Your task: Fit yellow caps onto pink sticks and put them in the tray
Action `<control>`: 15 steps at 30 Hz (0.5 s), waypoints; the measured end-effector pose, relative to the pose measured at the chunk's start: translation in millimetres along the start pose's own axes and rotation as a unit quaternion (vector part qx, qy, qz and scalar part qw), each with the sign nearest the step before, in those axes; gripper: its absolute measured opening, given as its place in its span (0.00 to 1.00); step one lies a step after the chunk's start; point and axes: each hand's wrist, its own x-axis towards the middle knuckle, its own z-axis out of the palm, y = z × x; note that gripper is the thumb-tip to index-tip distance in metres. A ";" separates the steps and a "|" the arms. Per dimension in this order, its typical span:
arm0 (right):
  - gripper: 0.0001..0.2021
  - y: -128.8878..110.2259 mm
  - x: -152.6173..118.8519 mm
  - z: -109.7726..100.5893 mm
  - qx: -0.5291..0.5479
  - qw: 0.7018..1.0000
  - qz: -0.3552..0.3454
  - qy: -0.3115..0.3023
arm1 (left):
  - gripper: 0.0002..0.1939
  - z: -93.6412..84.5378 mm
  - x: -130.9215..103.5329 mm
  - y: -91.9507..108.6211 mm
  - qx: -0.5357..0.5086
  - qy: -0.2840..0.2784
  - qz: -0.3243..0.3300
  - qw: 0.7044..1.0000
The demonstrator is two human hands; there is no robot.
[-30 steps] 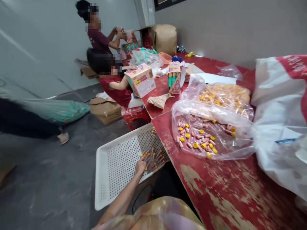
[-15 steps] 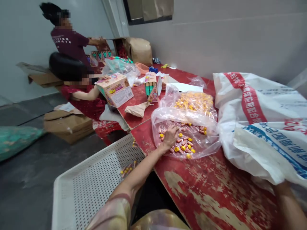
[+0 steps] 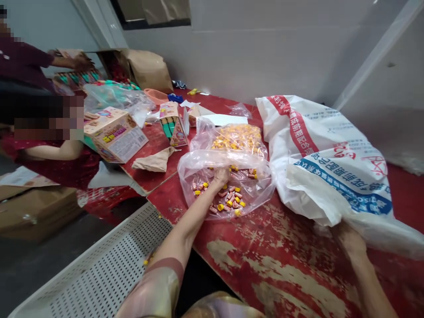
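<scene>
left hand inside clear bag, fingers curled down onto loose pieces, grip unclear; right hand far off, tucked under sack, fingers hidden.

Lit evenly from overhead, moderately bright | soft, faint shadows only | mild glare on clear plastic bag | wide-angle stretch at edges, wall lines slanted | slight blur at left edge and foreground sleeve
</scene>
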 end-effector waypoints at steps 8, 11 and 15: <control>0.23 -89.4 -91.5 -15.2 0.266 0.961 0.065 0.023 | 0.14 -3.6 -83.8 7.6 -0.327 0.003 -0.034 0.944; 0.23 -118.9 -99.7 -8.5 0.385 0.920 0.060 -0.048 | 0.13 9.1 -134.4 36.4 -0.548 -0.064 -0.101 0.828; 0.18 -141.9 -105.7 -6.3 0.442 0.890 0.058 -0.096 | 0.11 29.0 -194.7 78.2 -0.639 -0.156 -0.129 0.742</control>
